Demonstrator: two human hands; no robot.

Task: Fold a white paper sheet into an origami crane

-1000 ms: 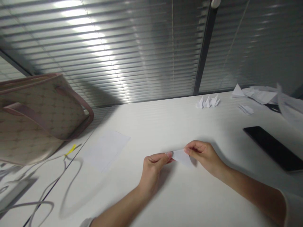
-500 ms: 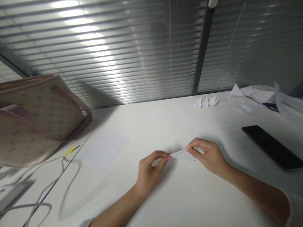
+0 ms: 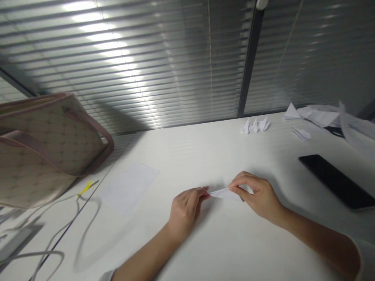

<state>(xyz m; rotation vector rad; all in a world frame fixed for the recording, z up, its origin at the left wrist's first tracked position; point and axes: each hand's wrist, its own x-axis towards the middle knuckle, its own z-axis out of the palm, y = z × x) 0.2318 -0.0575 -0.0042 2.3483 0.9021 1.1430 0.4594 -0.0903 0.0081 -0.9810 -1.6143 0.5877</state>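
A small folded white paper (image 3: 223, 193), narrow and pointed at its left end, is held between my two hands just over the white table (image 3: 187, 156). My left hand (image 3: 187, 208) pinches its left tip, with the back of the hand turned toward me. At the other end, the thumb and index finger of my right hand (image 3: 258, 195) pinch the paper's upper edge. Part of the paper is hidden behind the right fingers. A flat sheet of white paper (image 3: 130, 189) lies to the left of my hands.
Several small folded paper figures (image 3: 255, 125) stand near the back edge. At right lie a folded paper piece (image 3: 301, 134), a heap of paper (image 3: 319, 116) and a black phone (image 3: 336, 181). A handbag (image 3: 52, 148) and grey cables (image 3: 58, 234) occupy the left. Window blinds (image 3: 175, 70) rise behind.
My left hand has rolled over at the paper's tip, so its back now shows and its fingers are closer together. My right hand has hardly moved and keeps its pinch.
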